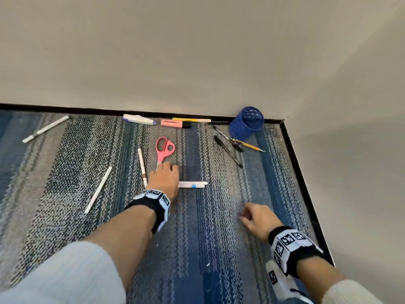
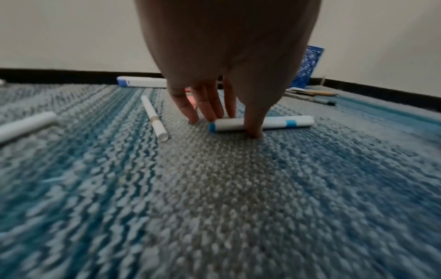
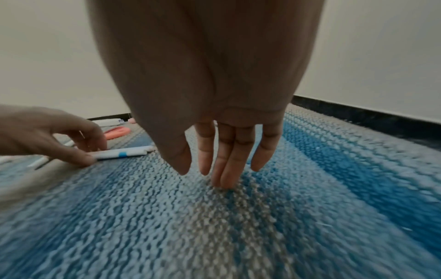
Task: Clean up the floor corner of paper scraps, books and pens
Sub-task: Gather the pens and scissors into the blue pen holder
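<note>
A white marker with a blue band lies on the striped blue carpet. My left hand reaches down over its left end. The thumb presses the near side and the fingers come down on the far side, pinching it. My right hand holds nothing; its straight fingers touch the carpet to the right. A blue mesh pen cup lies tipped in the corner.
Pink scissors lie just beyond my left hand. Several white pens are scattered to the left. A pink highlighter and more markers line the black baseboard. Black pens and a pencil lie by the cup.
</note>
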